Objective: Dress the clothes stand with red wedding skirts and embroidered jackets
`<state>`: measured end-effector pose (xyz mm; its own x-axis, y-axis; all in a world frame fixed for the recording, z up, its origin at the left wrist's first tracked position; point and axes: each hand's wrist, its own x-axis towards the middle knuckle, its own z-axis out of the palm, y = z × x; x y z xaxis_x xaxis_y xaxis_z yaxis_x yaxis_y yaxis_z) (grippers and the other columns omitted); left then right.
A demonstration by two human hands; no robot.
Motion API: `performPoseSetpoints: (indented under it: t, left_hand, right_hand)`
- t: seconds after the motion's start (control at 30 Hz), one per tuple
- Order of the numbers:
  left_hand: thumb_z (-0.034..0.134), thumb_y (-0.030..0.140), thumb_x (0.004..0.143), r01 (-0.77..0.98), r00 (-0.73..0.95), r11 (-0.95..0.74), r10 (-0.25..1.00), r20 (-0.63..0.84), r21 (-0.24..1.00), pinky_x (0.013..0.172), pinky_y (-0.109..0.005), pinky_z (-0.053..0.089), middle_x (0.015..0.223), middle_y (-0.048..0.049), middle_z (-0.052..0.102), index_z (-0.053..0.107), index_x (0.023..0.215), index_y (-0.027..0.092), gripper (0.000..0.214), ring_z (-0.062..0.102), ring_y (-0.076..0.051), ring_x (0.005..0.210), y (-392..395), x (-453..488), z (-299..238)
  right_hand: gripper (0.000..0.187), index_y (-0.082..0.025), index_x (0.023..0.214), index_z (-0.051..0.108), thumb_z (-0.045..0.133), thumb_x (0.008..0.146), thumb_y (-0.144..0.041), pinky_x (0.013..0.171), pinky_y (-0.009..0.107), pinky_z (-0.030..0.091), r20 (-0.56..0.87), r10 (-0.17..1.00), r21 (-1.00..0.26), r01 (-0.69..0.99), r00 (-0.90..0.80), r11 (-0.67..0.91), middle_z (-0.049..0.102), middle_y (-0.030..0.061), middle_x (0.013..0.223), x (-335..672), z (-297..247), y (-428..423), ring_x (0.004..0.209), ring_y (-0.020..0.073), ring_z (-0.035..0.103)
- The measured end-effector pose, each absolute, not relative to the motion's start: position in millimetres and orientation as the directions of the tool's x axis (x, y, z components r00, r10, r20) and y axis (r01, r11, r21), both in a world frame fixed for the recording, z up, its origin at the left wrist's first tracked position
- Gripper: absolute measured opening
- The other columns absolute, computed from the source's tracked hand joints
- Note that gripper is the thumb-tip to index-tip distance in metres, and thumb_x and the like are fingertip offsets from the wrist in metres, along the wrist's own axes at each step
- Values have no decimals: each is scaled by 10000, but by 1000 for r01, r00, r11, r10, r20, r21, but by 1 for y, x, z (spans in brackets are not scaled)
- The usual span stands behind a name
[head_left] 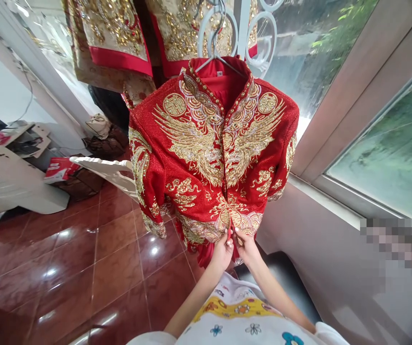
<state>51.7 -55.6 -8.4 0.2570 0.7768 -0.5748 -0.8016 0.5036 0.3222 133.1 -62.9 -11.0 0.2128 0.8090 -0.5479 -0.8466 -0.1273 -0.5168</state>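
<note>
A red jacket with heavy gold embroidery hangs on a wire hanger from a white rack, its front closed down the middle. My left hand pinches the bottom hem at the left side of the front opening. My right hand pinches the hem at the right side of the opening, touching the left hand. Both hands have fingers closed on the fabric.
More red and gold garments hang behind at the top. A large window and grey sill wall run along the right. White furniture and a white chair part stand on the red tiled floor at left.
</note>
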Motion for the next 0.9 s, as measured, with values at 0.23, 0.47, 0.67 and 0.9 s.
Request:
performPoseSetpoints:
  t: [0.23, 0.47, 0.67, 0.9]
  left_hand:
    - [606, 112, 780, -785, 231, 489, 800, -553, 380, 405, -95, 353, 588, 29, 514, 625, 721, 101, 63, 393, -9, 430, -54, 50, -16]
    - [684, 138, 716, -787, 234, 480, 814, -532, 387, 413, -102, 355, 595, 26, 509, 616, 714, 96, 80, 398, -13, 451, -54, 50, -22]
    - [678, 122, 719, -788, 227, 480, 808, -543, 386, 408, -100, 358, 613, 22, 526, 625, 716, 97, 58, 399, -10, 447, -53, 49, -16]
    - [699, 137, 712, -774, 235, 497, 801, -550, 393, 412, -94, 368, 599, 15, 535, 643, 742, 72, 91, 410, -7, 444, -55, 48, -10]
  right_hand:
    - [174, -143, 643, 680, 785, 512, -94, 588, 158, 515, -546, 812, -499, -858, 205, -119, 681, 4, 661, 133, -15, -61, 581, 85, 602]
    - [144, -147, 614, 677, 769, 540, -64, 563, 158, 522, -567, 800, -489, -862, 197, -134, 678, 4, 640, 132, -15, -61, 560, 85, 600]
    - [133, -143, 629, 683, 754, 554, -59, 545, 143, 509, -571, 795, -498, -857, 204, -137, 685, 7, 659, 132, -14, -62, 563, 78, 598]
    - [115, -147, 624, 678, 758, 554, -103, 514, 173, 492, -562, 806, -512, -844, 186, -162, 664, 6, 619, 130, -15, -60, 542, 92, 583]
